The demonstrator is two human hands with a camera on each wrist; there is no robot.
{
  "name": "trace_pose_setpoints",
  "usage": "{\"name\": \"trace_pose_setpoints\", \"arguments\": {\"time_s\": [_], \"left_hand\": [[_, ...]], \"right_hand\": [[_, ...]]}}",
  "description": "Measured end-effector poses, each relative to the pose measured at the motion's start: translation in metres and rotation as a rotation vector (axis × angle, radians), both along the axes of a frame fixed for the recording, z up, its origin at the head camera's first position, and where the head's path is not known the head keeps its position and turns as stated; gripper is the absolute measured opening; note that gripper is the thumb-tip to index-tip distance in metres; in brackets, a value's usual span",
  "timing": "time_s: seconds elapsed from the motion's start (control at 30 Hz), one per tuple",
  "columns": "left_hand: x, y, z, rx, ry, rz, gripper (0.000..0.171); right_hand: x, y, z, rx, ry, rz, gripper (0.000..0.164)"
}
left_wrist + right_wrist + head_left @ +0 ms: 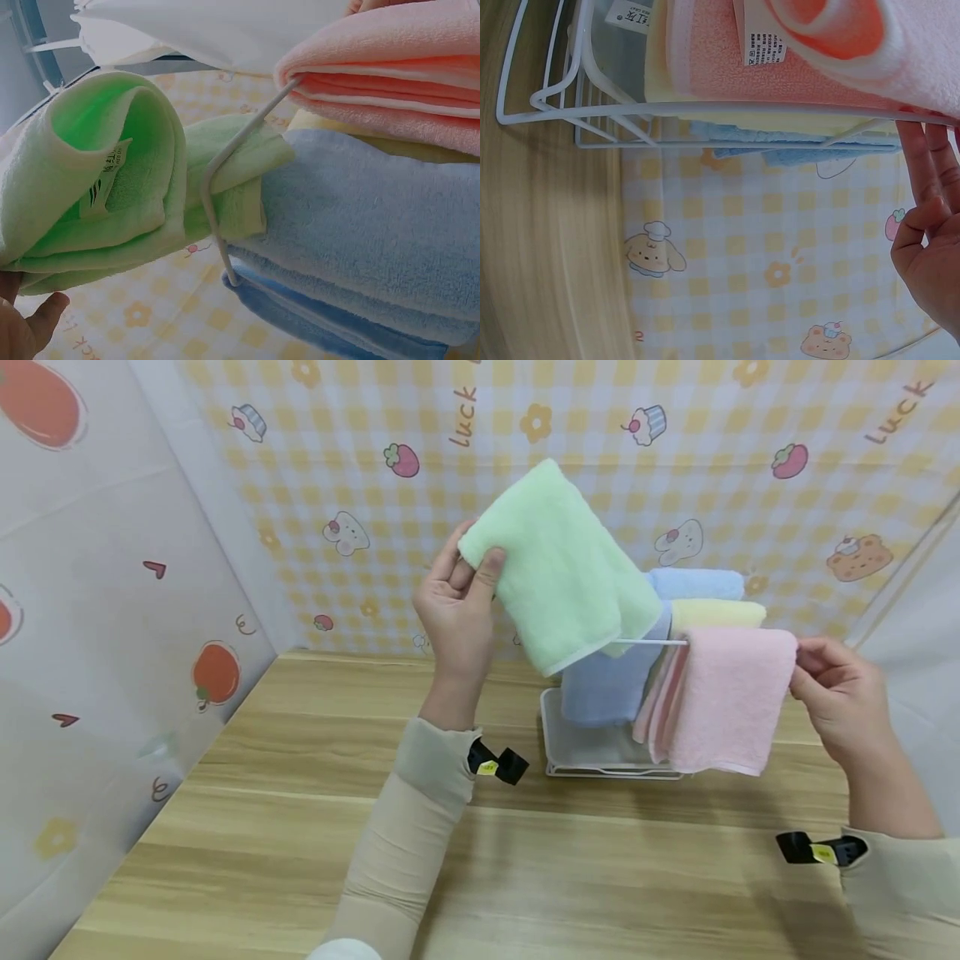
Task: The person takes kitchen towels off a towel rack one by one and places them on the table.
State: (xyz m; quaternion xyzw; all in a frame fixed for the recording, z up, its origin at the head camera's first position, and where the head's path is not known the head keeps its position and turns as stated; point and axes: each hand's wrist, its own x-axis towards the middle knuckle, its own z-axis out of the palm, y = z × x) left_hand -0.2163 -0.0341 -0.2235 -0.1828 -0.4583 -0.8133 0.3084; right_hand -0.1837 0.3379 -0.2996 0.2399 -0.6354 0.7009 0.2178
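Above the wooden table (285, 810), the left grip (459, 602) holds a green towel (558, 564).

Wood-grain tabletop (285, 827), white wire rack (705, 109) standing near its back edge, pale tray (588, 747) low in the rack

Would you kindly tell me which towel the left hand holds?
The green towel, in the left hand; the blue towel, yellow towel and pink towel hang on the rack.
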Motion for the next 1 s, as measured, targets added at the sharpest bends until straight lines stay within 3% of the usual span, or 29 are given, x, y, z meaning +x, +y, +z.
{"name": "trace_pose_setpoints", "arguments": {"time_s": [0.23, 0.5, 0.77, 1.0], "left_hand": [[-0.001, -0.013, -0.004, 0.081, -0.034, -0.010, 0.046], [-0.002, -0.036, -0.004, 0.114, 0.036, 0.063, 0.045], [-0.002, -0.062, -0.010, -0.068, 0.046, 0.198, 0.042], [0.001, -0.092, -0.022, -0.221, 0.047, 0.221, 0.044]], "right_hand": [[0.001, -0.001, -0.001, -0.023, -0.012, 0.001, 0.030], [0.001, -0.001, -0.001, -0.035, -0.004, 0.019, 0.028], [0.001, -0.001, -0.001, -0.052, -0.002, 0.022, 0.025], [-0.001, -0.001, -0.003, -0.057, 0.002, 0.050, 0.027]]}}
